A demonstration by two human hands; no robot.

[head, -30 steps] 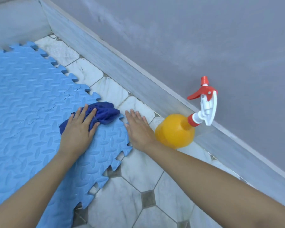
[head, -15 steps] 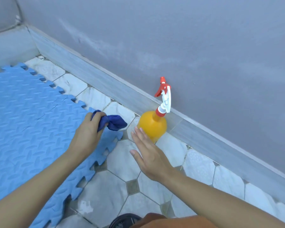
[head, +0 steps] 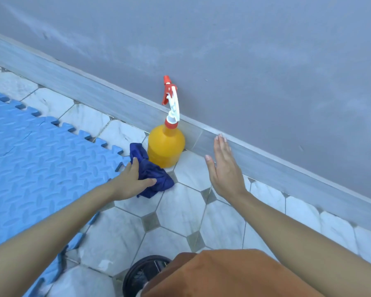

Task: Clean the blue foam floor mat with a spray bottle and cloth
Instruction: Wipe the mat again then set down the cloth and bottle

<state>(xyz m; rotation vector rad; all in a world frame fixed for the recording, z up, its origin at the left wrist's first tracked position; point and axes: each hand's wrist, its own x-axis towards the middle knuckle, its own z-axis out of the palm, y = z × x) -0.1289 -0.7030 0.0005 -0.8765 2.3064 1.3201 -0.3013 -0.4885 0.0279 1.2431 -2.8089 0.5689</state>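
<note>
The blue foam mat covers the floor on the left, its toothed edge running toward the wall. A yellow spray bottle with a red and white trigger stands upright on the tiles against the skirting. A dark blue cloth lies bunched on the tiles just left of the bottle's base, off the mat. My left hand holds the cloth between thumb and fingers. My right hand hovers flat with straight fingers to the right of the bottle and holds nothing.
Grey skirting and a grey wall run diagonally behind the bottle. White marble tiles with small grey squares fill the floor on the right. A dark round object and orange clothing sit at the bottom edge.
My left hand carried the cloth off the mat onto the tiles beside the bottle. My right hand lifted from the floor and moved to the bottle's right. The view pulled back.
</note>
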